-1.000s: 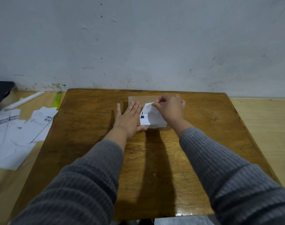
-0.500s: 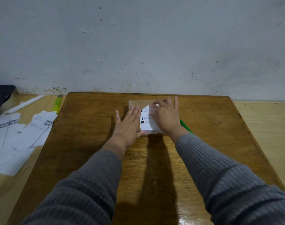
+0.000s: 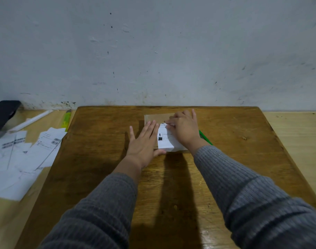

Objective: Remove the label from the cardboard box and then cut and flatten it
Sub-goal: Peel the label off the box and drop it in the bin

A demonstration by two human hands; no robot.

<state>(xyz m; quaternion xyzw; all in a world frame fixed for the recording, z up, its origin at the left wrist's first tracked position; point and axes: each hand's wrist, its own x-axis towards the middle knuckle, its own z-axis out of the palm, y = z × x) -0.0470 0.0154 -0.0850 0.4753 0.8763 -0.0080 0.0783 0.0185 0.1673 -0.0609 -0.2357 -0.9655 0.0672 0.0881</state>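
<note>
peeling the label [image 3: 165,141] off the box [image 3: 154,118], judging by the lifted white sheet. box lying flat near the far middle of the counter [image 3: 103,159], label covering its near right part and overhanging the near edge.

left hand [image 3: 143,141] laid flat on the box's left side, fingers straight and together, pressing down, thumb tucked under the label's near corner; gripping nothing. right hand [image 3: 185,131] over the box's right side, fingertips pinching the label's far edge, other fingers spread toward the back.

green tool [image 3: 204,137] poking out just right of the box, partly hidden under the right wrist; probably the cutter for later. loose papers [image 3: 36,150] lying well left of the box, off the counter, with a yellow-green cutter [image 3: 67,118] and a dark object [image 3: 4,115] beyond them.

to do it well: keep the left palm heavy so the box cannot slide; pull the pinched edge low and slow, back over itself toward the near side, not straight up, so the paper comes away whole instead of tearing. shift the pinch closer to the peel line as more lifts. watch for cardboard skin ripping with the glue; ease off and change angle if so. cutting and flattening not yet begun.
</note>
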